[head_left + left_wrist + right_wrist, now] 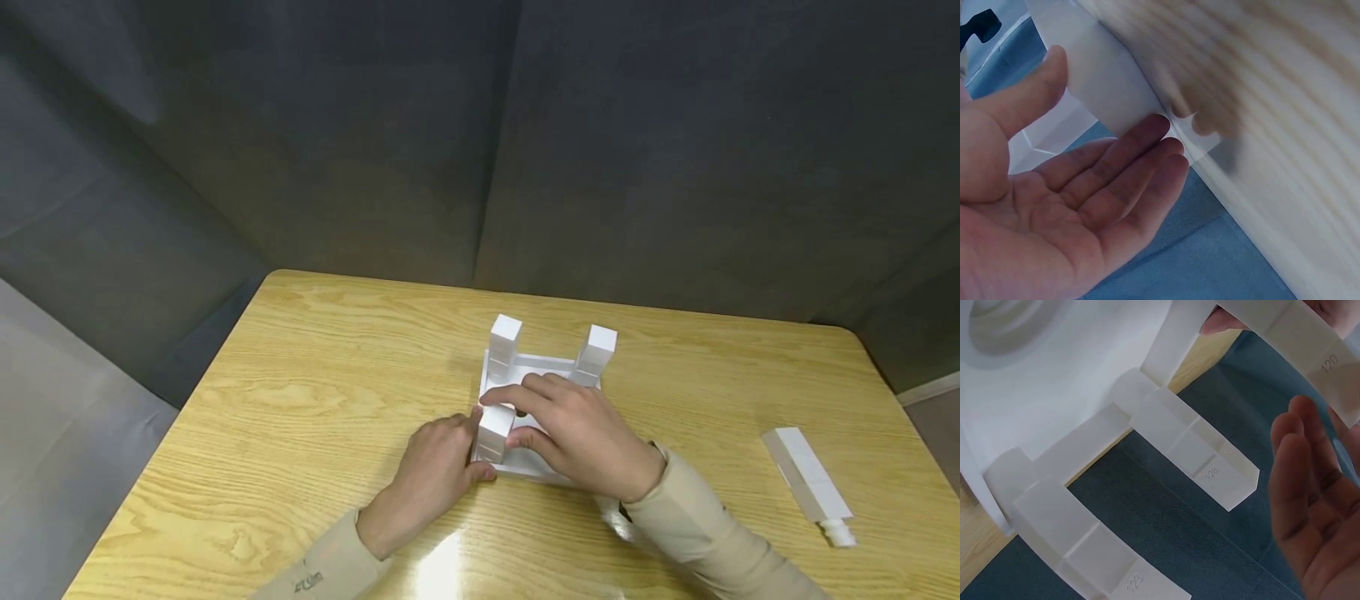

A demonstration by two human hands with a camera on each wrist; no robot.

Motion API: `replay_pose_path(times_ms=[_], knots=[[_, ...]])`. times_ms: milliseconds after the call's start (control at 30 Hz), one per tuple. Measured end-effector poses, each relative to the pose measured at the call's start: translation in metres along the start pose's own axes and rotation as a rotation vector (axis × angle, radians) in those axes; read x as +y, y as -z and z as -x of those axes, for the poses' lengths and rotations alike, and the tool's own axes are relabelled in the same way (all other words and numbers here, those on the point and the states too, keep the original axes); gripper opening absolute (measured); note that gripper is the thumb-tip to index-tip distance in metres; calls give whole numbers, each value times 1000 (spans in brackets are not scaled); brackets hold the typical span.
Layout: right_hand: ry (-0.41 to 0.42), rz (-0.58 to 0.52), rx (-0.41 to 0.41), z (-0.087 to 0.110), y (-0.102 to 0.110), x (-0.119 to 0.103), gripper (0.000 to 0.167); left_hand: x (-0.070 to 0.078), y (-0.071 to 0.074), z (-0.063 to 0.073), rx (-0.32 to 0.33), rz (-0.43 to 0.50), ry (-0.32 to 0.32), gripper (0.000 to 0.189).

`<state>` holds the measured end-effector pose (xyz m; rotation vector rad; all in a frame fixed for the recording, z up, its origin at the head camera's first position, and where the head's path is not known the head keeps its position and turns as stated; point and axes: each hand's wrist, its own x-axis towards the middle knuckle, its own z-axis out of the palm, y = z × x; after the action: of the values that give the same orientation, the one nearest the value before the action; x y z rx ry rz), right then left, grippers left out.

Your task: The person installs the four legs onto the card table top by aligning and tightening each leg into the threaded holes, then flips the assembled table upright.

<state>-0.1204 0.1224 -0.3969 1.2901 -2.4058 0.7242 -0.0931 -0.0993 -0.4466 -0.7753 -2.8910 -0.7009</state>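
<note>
A white square base lies on the table with three square white legs standing on it. My right hand pinches the front-left leg near its top between thumb and index finger; this leg bears the number 120 in the right wrist view. At the base's front-left corner my left hand touches the edge, its fingers extended along the side. The back-left leg and back-right leg stand upright. A threaded round hole shows in the base in the right wrist view.
A loose white leg with a threaded end lies on the wooden table, to the right of my right arm. Dark grey curtain hangs behind the table's far edge.
</note>
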Motion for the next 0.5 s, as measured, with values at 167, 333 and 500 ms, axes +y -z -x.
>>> replay_pose_path(times_ms=[167,333,500], knots=[[-22,-33,-12,0,0,0,49,-1,1,0,4,8,-18,81],[-64,-65,-42,1,3,-4,52,-1,0,1,-2,12,-10,79],[-120,-103,-46,6,6,-7,58,-3,0,0,-12,16,7,78]])
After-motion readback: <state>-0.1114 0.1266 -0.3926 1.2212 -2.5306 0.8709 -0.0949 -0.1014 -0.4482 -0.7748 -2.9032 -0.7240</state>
